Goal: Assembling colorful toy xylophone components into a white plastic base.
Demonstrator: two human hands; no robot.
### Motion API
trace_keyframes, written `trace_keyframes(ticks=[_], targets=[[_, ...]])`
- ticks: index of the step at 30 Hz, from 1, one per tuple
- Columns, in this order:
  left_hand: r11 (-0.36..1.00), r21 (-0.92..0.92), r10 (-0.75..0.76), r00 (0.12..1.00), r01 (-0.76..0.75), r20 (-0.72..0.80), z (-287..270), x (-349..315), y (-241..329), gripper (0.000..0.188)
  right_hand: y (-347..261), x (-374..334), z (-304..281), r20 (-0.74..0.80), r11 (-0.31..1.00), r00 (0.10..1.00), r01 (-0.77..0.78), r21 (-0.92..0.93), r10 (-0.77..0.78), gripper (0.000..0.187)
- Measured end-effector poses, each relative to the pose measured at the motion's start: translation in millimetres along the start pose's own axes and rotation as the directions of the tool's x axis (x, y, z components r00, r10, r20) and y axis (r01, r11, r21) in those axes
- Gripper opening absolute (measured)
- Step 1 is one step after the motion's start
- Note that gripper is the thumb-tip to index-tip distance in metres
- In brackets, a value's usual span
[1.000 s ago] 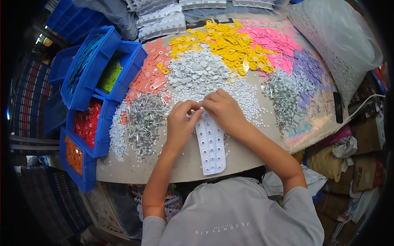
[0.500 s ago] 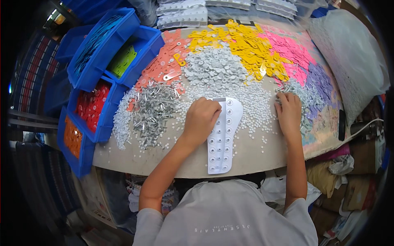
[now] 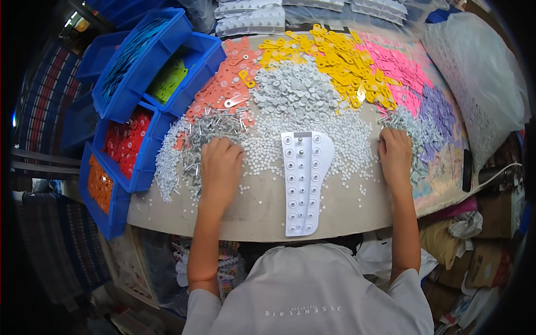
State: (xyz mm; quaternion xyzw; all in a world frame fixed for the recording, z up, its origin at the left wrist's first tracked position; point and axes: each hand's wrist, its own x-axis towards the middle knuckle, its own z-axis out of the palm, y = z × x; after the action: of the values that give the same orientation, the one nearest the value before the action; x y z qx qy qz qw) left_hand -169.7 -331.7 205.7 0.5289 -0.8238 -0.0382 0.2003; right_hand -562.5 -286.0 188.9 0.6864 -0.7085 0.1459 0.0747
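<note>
A white paddle-shaped plastic tray point(image 3: 302, 190) lies in front of me, with round white discs seated along both sides and small metal pieces down its middle channel. My left hand point(image 3: 220, 170) is at the near edge of a heap of silver metal pins point(image 3: 215, 125), its fingers curled down. At the right, my right hand point(image 3: 396, 153) rests against a heap of small silvery pins point(image 3: 403, 120), fingers bent together. Both hands' fingertips are hidden, so what they hold does not show. Neither hand touches the tray.
Behind the tray spread small white discs point(image 3: 354, 145) and larger white caps point(image 3: 293, 89). Orange point(image 3: 234, 64), yellow point(image 3: 343, 56), pink point(image 3: 402, 84) and purple tabs point(image 3: 436, 111) ring them. Blue bins point(image 3: 162, 148) stand left; a plastic sack point(image 3: 474, 84) stands right.
My left hand has left the tray's upper left side and moved left to the metal pins, uncovering the tray's upper end. My right hand stays by its pins, only slightly shifted.
</note>
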Motion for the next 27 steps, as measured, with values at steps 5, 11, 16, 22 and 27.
trace_keyframes(ticks=[5,11,16,22,27], targets=[[1.000,0.001,-0.004,1.000,0.004,-0.022,13,-17,-15,0.011,1,2,4,-0.045,0.999,0.999,0.026,0.046,-0.024,0.011],[0.997,-0.074,0.007,0.997,-0.013,-0.078,15,-17,-13,0.014,0,2,4,-0.028,0.999,0.999,0.041,0.006,-0.041,0.008],[0.747,-0.587,-0.297,0.947,0.312,0.126,7,-13,23,0.019,-8,-1,1,-0.070,0.993,0.998,0.002,0.115,0.006,0.009],[0.694,-0.711,-0.092,0.994,0.110,0.063,23,-3,57,0.014,-18,-6,9,-0.075,0.963,0.985,-0.133,0.235,0.154,0.008],[0.764,-0.645,-0.018,1.000,0.003,-0.017,39,12,67,0.012,-43,-16,2,-0.204,0.920,0.967,-0.067,0.385,0.156,0.018]])
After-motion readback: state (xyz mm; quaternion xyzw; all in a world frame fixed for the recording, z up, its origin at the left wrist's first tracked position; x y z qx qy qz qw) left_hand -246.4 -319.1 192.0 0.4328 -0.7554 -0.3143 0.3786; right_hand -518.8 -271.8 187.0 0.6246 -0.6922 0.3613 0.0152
